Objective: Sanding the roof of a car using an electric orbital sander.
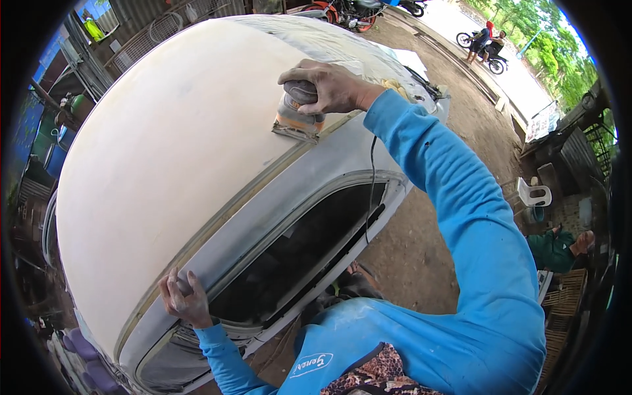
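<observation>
My right hand (319,89) is wrapped over the dark top of a grey-and-orange power sander (289,115), whose plate sits on the cream, primed roof (151,138) of a vehicle near its side rail. A thin cord (371,191) hangs down past the dark side window (289,243). At the lower left, my left hand (184,299) is at the roof edge, fingers curled around a small grey item that I cannot make out.
Motorcycles (349,16) stand behind the vehicle. Two people (484,43) are at another motorcycle on the roadside. A white plastic chair (533,193) and a person in green (553,250) are at the right. Metal sheets and barrels (56,151) crowd the left.
</observation>
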The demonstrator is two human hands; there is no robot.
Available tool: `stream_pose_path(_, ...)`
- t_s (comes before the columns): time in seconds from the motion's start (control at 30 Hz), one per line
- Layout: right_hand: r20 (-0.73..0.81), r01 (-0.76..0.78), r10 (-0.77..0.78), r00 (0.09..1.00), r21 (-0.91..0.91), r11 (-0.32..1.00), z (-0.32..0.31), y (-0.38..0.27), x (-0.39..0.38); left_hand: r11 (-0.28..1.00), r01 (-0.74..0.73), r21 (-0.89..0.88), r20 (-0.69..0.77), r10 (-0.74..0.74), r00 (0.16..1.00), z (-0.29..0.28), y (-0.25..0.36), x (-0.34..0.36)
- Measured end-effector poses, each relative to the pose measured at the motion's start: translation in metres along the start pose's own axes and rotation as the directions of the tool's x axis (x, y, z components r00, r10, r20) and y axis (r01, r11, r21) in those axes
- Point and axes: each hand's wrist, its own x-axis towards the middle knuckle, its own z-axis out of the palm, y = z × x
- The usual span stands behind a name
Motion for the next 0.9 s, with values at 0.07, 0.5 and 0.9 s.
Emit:
stream_pose_path(0.07,0.013,-0.044,0.044,0.999,0.008,0.999,-0.002,0.004,-0.001,1.0,-0.019,-0.006,-0.015,0.019,1.0,0.0,-0.001,-0.001)
stream_pose_path(0.5,-0.053,-0.154,0.151,0.987,-0.049,0.987,-0.02,0.088,-0.032,1.0,-0.017,0.013,0.002,0.017,1.0,0.001,-0.005,0.0)
stream_pose_path(0.9,-0.022,-0.095,0.094,0.995,-0.05,0.994,-0.031,0.107,-0.043,1.0,-0.012,0.003,-0.009,0.012,1.0,0.001,-0.001,0.005)
